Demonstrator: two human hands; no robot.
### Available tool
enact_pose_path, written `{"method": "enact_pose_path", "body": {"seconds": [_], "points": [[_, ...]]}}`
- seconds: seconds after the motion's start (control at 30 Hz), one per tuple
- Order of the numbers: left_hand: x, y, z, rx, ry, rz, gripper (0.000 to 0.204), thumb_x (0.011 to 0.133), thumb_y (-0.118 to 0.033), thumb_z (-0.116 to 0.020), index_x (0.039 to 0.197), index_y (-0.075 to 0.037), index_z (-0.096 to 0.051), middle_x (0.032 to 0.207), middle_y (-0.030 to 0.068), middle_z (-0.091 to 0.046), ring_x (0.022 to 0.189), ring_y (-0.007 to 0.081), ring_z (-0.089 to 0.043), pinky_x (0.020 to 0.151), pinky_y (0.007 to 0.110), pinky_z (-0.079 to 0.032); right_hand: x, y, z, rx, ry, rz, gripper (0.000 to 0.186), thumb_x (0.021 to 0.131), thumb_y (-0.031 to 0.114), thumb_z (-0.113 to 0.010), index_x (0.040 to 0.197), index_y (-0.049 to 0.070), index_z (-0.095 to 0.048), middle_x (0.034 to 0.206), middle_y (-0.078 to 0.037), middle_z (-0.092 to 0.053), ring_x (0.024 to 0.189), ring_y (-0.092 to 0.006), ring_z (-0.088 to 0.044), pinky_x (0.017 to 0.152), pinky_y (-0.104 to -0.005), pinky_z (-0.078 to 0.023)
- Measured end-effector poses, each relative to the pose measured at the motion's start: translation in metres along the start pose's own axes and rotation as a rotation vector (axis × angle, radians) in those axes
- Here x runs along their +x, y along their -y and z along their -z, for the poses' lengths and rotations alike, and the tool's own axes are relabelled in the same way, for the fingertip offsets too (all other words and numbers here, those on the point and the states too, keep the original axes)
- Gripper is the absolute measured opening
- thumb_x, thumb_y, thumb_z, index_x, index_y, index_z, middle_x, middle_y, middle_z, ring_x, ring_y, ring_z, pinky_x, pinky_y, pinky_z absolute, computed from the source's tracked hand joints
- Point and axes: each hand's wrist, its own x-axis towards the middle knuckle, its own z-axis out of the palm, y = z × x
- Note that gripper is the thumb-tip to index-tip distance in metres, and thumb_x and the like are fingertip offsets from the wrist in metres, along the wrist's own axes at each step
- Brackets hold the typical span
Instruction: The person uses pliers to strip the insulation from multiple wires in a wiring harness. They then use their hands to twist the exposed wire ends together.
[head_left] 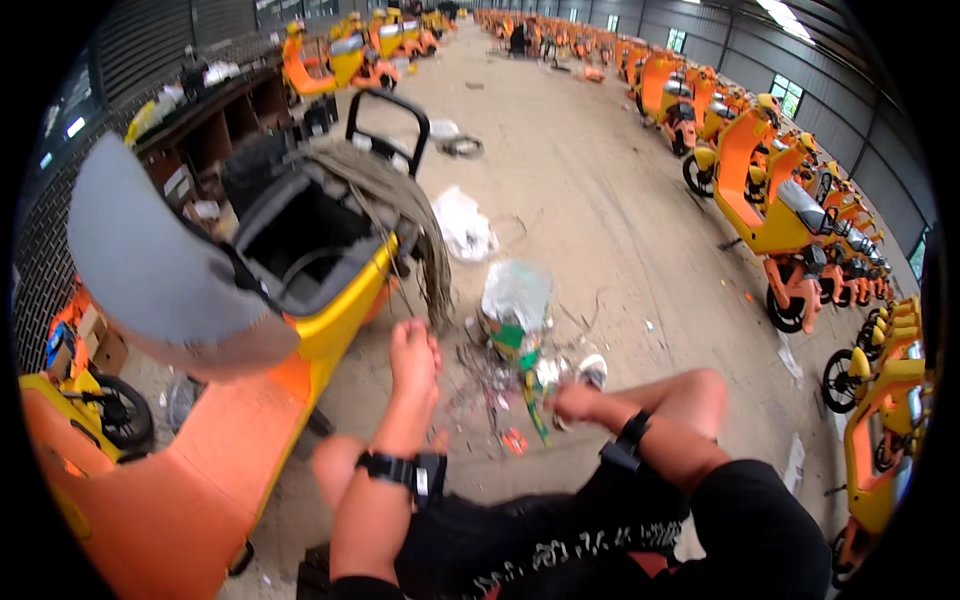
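I crouch beside an orange and yellow scooter (330, 300) whose grey seat (150, 260) is raised, showing the black compartment underneath. My left hand (413, 355), a black band on its wrist, reaches out low beside the scooter's yellow flank, near a hanging bundle of grey cords (420, 240); its fingers look curled, and I cannot tell whether they hold anything. My right hand (575, 400), also with a black wristband, rests low by the floor next to a green strip (535, 405) and a small pile of scraps (490, 385). Whether it grips something is unclear.
A clear plastic bag (516, 295) and a white sheet (463, 225) lie on the concrete floor. Rows of orange and yellow scooters (780, 220) line the right side and the far end. A workbench with shelves (215, 125) stands at left.
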Motion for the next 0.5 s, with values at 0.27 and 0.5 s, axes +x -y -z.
{"method": "enact_pose_path", "body": {"seconds": [0.27,0.5], "points": [[-0.011,0.004,-0.029,0.006,0.121,0.103,0.019,0.104,-0.027,-0.049,0.108,-0.009,-0.055,0.066,-0.0023,-0.045,0.047,0.0079,-0.037,0.041,0.024,-0.027,-0.148,0.053,0.094,0.976,-0.325,0.212,0.03,0.089,0.031,-0.067,0.101,0.003,-0.066,0.084,0.0,-0.059,0.075,-0.0113,-0.051,0.067,-0.0253,-0.042],[-0.033,0.002,-0.027,0.064,0.121,0.163,0.016,0.103,-0.022,-0.05,0.098,-0.009,-0.057,0.069,-0.0023,-0.046,0.054,0.0099,-0.043,0.048,0.026,-0.034,-0.144,0.081,0.09,1.27,0.027,0.309,0.024,0.095,0.023,-0.06,0.106,0.003,-0.067,0.127,-0.012,-0.061,0.112,-0.026,-0.06,0.097,-0.0493,-0.051]]}}
